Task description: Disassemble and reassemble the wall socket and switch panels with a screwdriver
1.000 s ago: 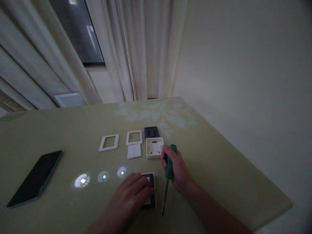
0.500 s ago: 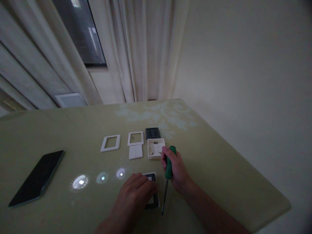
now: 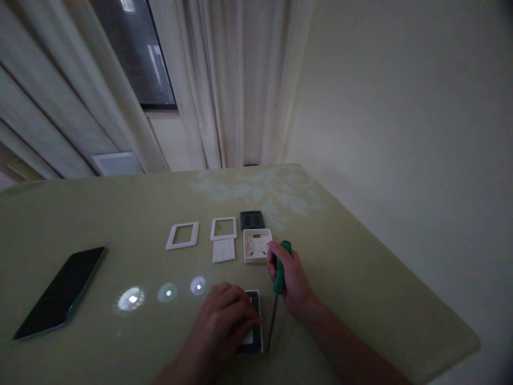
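My right hand [image 3: 292,280] is closed around the green handle of a screwdriver [image 3: 279,275]. Its thin shaft points down toward me, the tip close to the right edge of a wall switch [image 3: 257,346] with a dark frame and white middle. Over that switch lies my left hand [image 3: 228,318], fingers curled and pressed together at its right side. The hand covers most of the switch, and a small item under the fingertips cannot be made out. Just beyond my right hand stands a white mounting box [image 3: 257,246], open side up, with small screws inside.
Behind the box is a black switch module [image 3: 252,220]. To its left lie a white frame [image 3: 224,228], white rocker plates [image 3: 223,251] and a second white frame [image 3: 182,236]. A dark tablet or phone [image 3: 60,294] rests at the left. A wall borders the table [image 3: 372,299] on the right.
The switch under my left hand has shifted slightly toward me, and the left fingers have moved a little over it. My right hand with the screwdriver has barely moved.
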Motion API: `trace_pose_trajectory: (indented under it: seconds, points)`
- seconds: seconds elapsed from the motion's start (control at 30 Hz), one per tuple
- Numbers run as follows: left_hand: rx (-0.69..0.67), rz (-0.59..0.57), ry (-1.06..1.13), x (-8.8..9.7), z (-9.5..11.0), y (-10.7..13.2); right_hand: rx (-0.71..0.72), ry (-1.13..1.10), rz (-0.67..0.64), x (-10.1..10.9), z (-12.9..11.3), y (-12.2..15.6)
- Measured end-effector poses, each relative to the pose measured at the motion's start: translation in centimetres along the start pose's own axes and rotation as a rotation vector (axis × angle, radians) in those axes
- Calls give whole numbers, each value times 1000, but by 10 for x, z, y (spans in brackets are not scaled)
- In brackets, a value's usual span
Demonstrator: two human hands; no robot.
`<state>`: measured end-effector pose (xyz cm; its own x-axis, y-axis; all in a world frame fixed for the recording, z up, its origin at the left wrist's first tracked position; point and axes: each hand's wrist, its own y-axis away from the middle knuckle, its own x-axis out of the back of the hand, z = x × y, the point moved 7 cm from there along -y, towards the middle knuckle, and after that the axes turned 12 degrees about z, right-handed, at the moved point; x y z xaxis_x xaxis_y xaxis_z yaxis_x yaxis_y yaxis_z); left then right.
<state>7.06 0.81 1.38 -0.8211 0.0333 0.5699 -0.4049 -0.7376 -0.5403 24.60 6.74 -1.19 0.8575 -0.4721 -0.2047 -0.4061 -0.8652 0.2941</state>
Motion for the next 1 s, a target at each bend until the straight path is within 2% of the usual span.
trace_pose_trajectory:
  seconds: [0.17, 0.37, 0.6, 0.83, 0.9, 1.0]
  points:
    - [31, -135, -67, 3, -3, 6, -1, -21, -9, 2, -3, -2]
    - [66, -181, -158, -3, -15, 15, 34, -127, 51, 11, -17, -3]
    - [-19, -153, -157, -2, -15, 15, 250, -228, 120, 22, -47, 1]
    - [-135, -137, -191, -2, -9, 11, 240, -231, 130, 22, -43, -3]
    - [-116, -139, -196, -2, -10, 10, 240, -237, 142, 23, -43, -5]
    - [-18, -125, -195, 1, -18, 12, 215, -268, 172, 25, -43, -9]
